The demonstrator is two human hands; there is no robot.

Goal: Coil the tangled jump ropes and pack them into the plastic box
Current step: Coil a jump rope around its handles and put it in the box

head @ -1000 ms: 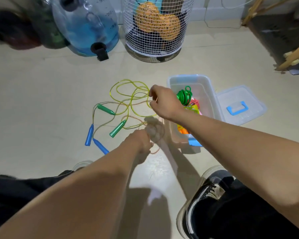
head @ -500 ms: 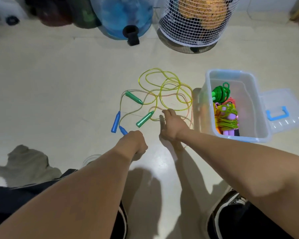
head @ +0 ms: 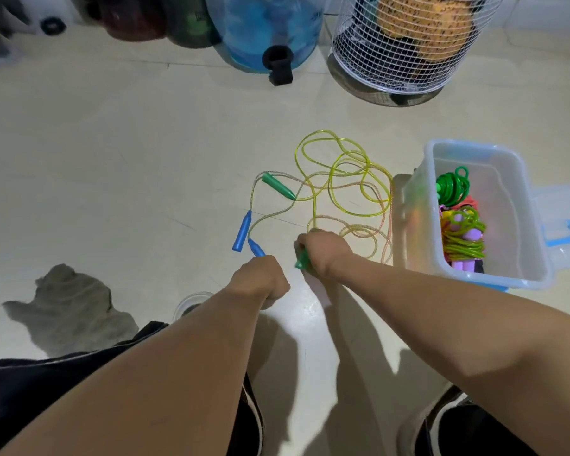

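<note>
Two tangled jump ropes lie on the floor: a yellow rope (head: 343, 179) with green handles and a pinkish rope (head: 387, 222) with blue handles. My right hand (head: 323, 255) grips one green handle (head: 300, 262); the other green handle (head: 278, 187) lies farther off. My left hand (head: 260, 279) is curled, and the near blue handle (head: 255, 248) runs in under its knuckles. A second blue handle (head: 242, 232) lies loose to the left. The clear plastic box (head: 533, 225) stands open at the right, with coiled ropes (head: 461, 235) inside.
The box lid (head: 566, 228) with its blue grip lies right of the box. A wire basket (head: 405, 44) and a blue water jug (head: 264, 28) stand at the back. A grey cloth (head: 69, 307) lies at the left. My shoes (head: 458, 422) are near.
My right hand came back from the rope loops by the box, reached down to the floor and closed round a green handle. My left hand stayed curled and sits by the blue handle.
</note>
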